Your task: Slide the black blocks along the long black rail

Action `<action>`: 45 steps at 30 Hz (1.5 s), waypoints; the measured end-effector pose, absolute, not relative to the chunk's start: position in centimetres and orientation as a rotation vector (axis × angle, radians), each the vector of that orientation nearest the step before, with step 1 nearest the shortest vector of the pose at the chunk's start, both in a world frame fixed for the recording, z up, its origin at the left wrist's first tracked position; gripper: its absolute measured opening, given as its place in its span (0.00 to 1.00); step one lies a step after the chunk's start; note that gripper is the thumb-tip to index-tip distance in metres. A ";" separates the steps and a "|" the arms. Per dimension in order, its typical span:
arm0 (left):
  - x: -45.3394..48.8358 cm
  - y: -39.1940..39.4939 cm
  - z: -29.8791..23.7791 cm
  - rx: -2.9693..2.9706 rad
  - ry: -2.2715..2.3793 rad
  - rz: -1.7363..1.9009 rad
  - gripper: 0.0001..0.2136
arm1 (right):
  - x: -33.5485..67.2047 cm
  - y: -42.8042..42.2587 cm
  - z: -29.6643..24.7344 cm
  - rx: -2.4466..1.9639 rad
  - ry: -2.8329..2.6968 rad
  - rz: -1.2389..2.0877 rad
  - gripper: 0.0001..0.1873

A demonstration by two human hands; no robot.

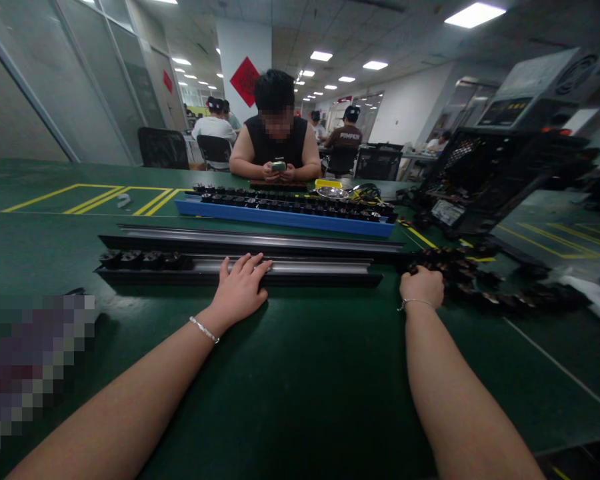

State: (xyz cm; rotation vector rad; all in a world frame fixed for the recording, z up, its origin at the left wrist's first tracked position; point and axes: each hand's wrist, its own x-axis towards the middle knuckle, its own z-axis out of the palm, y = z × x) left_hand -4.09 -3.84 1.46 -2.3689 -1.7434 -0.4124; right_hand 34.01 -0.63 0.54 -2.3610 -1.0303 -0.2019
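Observation:
My left hand lies across the near black rail, its fingers spread over the silvery channel. At that rail's left end sit several round black parts in a row. Behind it runs a second long black rail, parallel to the first. Past the rail's right end, my right hand is closed with a small black part at its fingertips, mostly hidden by the fingers. It is beside a heap of similar black parts spread to the right.
A blue tray with rows of black parts stands farther back, near a yellow container. An open computer case stands at the right. Across the green table, a person holds a phone.

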 end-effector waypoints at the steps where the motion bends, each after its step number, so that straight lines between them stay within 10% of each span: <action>1: -4.1 -3.8 1.4 -2.366 -1.741 -0.419 0.27 | 33.9 -0.6 0.6 -2.365 -1.004 -0.179 0.22; 45: -11.2 -1.1 1.4 -1.281 -2.338 -1.320 0.20 | 22.7 -1.5 1.9 -1.751 -2.237 -0.165 0.22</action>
